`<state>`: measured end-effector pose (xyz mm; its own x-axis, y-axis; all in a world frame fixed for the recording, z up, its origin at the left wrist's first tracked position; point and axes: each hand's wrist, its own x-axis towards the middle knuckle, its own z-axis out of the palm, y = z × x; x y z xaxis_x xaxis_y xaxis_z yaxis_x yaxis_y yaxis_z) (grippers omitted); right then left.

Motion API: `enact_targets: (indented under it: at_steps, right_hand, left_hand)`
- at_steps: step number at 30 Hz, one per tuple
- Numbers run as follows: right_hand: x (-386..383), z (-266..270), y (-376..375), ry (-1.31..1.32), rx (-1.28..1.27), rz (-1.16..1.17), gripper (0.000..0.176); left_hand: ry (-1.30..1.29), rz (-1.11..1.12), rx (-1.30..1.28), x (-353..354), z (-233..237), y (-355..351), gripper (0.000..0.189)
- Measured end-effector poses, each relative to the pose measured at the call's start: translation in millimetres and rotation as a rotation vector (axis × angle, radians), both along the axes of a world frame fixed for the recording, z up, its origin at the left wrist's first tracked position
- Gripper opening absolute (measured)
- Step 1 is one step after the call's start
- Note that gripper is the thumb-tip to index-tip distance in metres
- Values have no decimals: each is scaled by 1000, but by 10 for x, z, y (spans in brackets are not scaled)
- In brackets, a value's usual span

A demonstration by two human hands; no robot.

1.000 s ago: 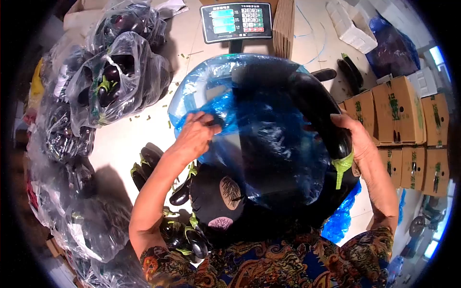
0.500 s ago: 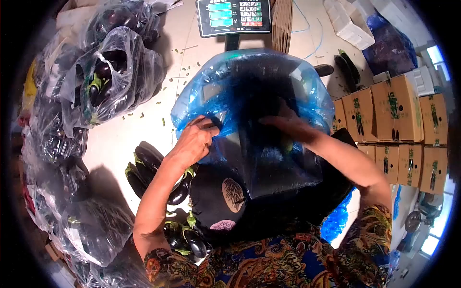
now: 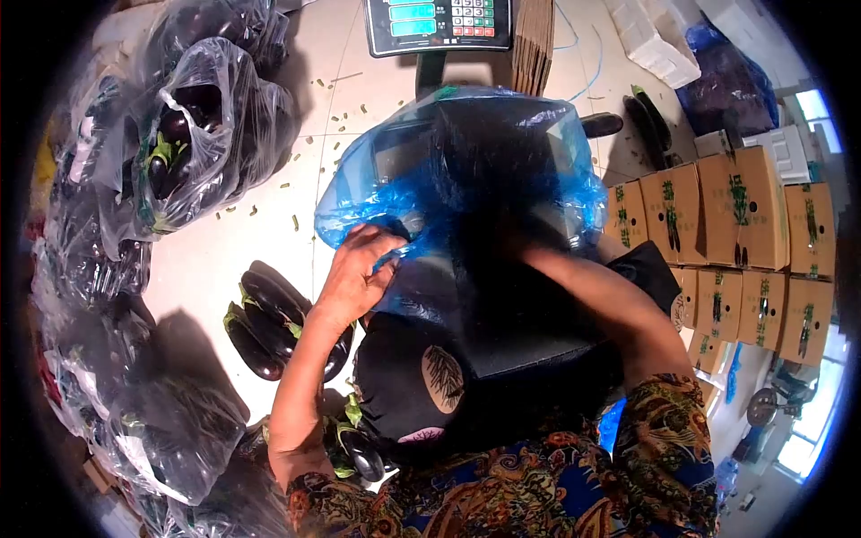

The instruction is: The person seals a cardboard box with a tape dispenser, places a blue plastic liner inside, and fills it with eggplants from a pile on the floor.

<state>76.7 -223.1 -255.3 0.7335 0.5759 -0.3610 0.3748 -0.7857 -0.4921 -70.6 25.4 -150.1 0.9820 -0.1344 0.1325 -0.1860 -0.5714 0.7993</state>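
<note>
A translucent blue plastic bag [image 3: 363,193] is spread wide in front of me, below the scale. My left hand [image 3: 352,276] is closed on the bag's near left edge, with blue film bunched between thumb and fingers. My right hand [image 3: 525,244] reaches into deep shadow at the middle of the bag's mouth. Its fingers are lost in the dark, so what they touch is hidden. Below it lies a dark, glossy sheet or panel [image 3: 529,345] with a straight near edge. Several eggplants [image 3: 269,309] rest on the floor left of my left forearm.
A digital scale display [image 3: 437,29] stands beyond the bag, beside flattened cardboard [image 3: 533,45]. Clear bags of eggplants [image 3: 215,134] crowd the left side. Cardboard boxes [image 3: 743,211] are stacked at right. Loose eggplants [image 3: 647,124] and a white foam box [image 3: 659,45] lie at upper right.
My right hand has moved nearer to me and sunk deeper into shadow. The bag's right side has drawn inward. My left hand keeps its hold on the film.
</note>
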Motion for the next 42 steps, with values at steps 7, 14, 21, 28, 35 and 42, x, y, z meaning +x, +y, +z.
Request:
enact_targets:
  at_steps: [7,14,21,28,35,42]
  right_hand:
    - [752,643,-401,486,215,366,62]
    - [567,546,-398,325,198,163,50]
    - [221,348,-548,-5,-163,403,48]
    - [-17,491,-593,-133,-414,652,47]
    - [-248,1138,-151,-84,-657,725,33]
    - [128,434,-727,-216,-585,794,35]
  left_hand:
    - [286,65,-279,-231,262,147,21]
    - [278,835,-697,-1329,-99,587,17]
    - [363,1578,-305,-3910,-748,1077,26]
    - [756,1907,67,-5584,-1282,468,28]
    - [632,1800,664,-5298,-1569,203,59]
    - [1209,1701,419,-4623,-1598,542,83]
